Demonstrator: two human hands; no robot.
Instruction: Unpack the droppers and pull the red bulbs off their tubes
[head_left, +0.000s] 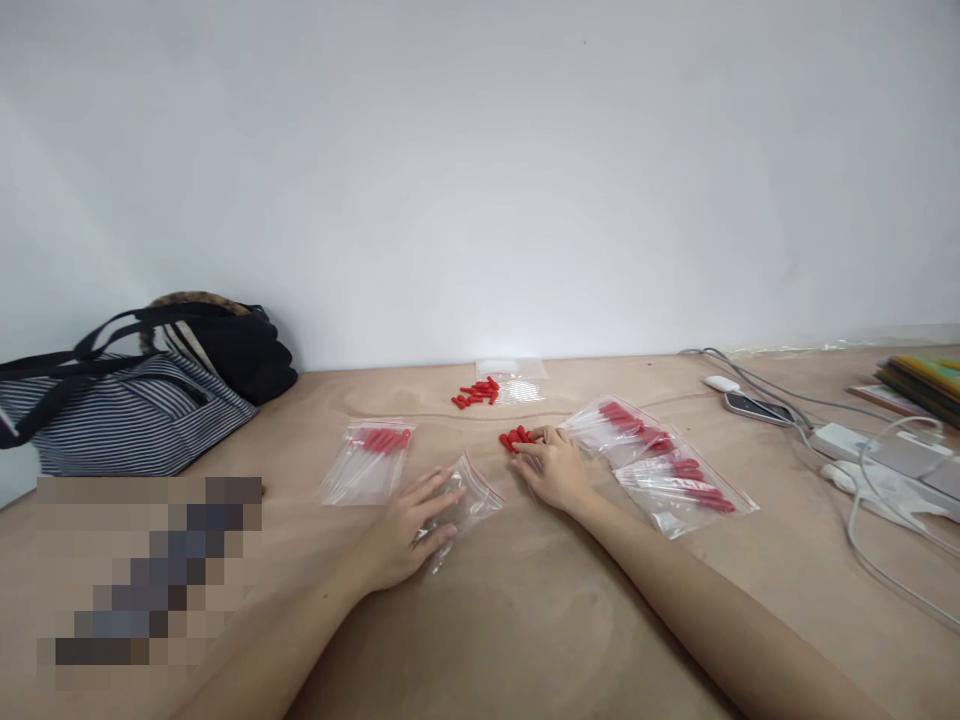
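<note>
My left hand [412, 530] lies with fingers stretched out over a clear zip bag [476, 500], touching the plastic; no red piece shows in that bag. My right hand [555, 467] reaches to a small cluster of red rod-shaped pieces [514, 438], its fingers apart and the fingertips at the pieces. Part of the cluster is hidden by the fingers. Left of my left hand, a flat zip bag [367, 480] has several red pieces in it. More filled zip bags [660, 470] overlap to the right of my right hand.
A loose pile of red pieces [478, 392] sits near the wall beside stacked clear bags [517, 383]. A striped bag [142, 415] stands at the left. A phone-like device [757, 408], a power strip [862, 450] and cables are at the right. A blurred patch covers the lower left.
</note>
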